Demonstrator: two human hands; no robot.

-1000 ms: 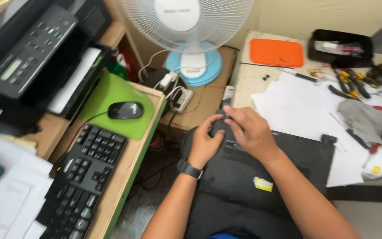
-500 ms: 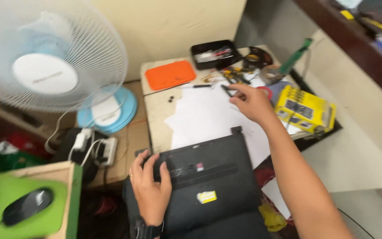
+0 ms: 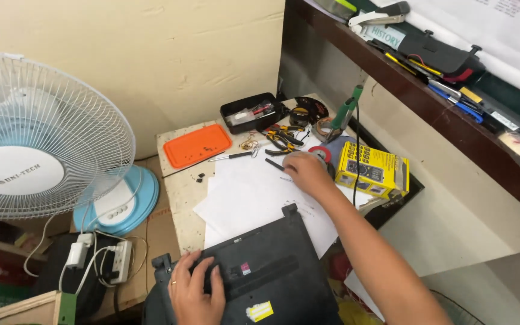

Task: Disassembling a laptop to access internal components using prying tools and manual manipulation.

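Steadying the upturned black plastic laptop body (image 3: 266, 271) with the left hand (image 3: 195, 292) — palm flat on its underside, fingers spread, pressing rather than gripping. The laptop lies bottom-up across the near edge of the small worn table (image 3: 179, 192) and onto the person's lap, partly over loose white paper sheets (image 3: 254, 198).

Right hand (image 3: 307, 171) is out over the paper at the far side, knuckles up, fingers curled down — cannot tell whether it holds anything; whatever is under the fingertips is hidden. It sits just beside a short black rod-like tool (image 3: 274, 164) and near a slim screwdriver with a dark handle (image 3: 230, 156).

Progress, as a judgement: bottom cover looks still seated on the laptop, no panel lifted, no internals showing. A couple of small dark bits (image 3: 200, 176) lie on the table near the flat orange plastic tray (image 3: 196, 145) — possibly screws already out, too small to be sure. So early to mid stage — opening work apparently not finished.

Around: yellow cardboard box (image 3: 373, 171) right of the hand, yellow-handled pliers (image 3: 282, 139), black open parts case (image 3: 249, 112) at the back, white table fan (image 3: 37, 144) to the left.
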